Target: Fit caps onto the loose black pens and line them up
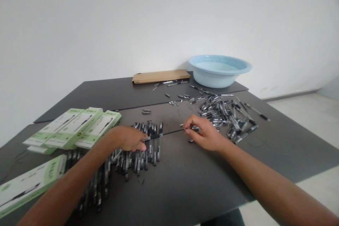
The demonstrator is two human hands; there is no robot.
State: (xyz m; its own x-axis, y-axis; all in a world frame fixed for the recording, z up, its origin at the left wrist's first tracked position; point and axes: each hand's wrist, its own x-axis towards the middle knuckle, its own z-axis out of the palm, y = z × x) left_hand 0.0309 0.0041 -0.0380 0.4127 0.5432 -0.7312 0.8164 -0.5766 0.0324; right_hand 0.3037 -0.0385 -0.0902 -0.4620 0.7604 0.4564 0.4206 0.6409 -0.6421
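My left hand (129, 138) is closed on the thick end of a black pen part (169, 133), just above a row of assembled black pens (137, 150) lying side by side on the dark table (185, 180). My right hand (205, 133) pinches the thin far end of the same piece, so it spans the gap between both hands. A loose heap of pen parts (225, 114) lies just beyond my right hand.
Several green-and-white pen boxes (75, 127) are stacked at the left, one more (29, 183) near the front-left edge. A light blue basin (219, 70) and a flat brown cardboard piece (161, 76) sit at the table's far side. The table edge drops off at right.
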